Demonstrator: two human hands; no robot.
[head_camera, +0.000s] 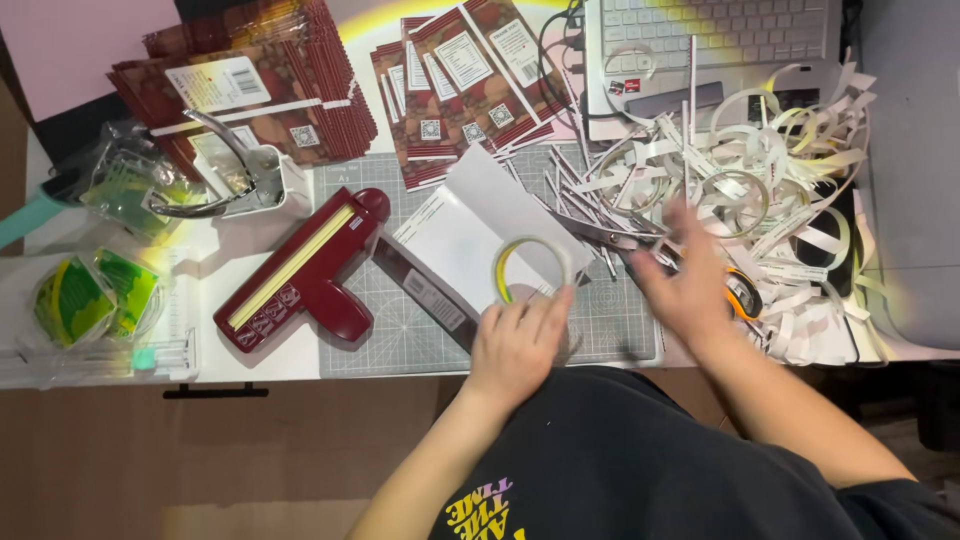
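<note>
Your left hand (518, 340) is resting on the grey cutting mat (400, 330) near its front edge, fingers curled loosely and fingertips touching the lower rim of a clear tape roll (530, 268), which is standing tilted against a white sheet (470, 215). Your right hand (690, 285) is blurring just right of the roll, fingers spread over the handles of the scissors (610, 238), whose blades are pointing left across the mat; you cannot tell whether it is gripping them. An orange ring (742, 295) is peeking out just beside that hand. A heap of curled white paper strips (770, 170) is lying behind and to the right, spilling onto the laptop (715, 45). A dark red punch (305, 270) is sitting on the mat's left part, with dark red pouches (470, 80) stacked behind it.
</note>
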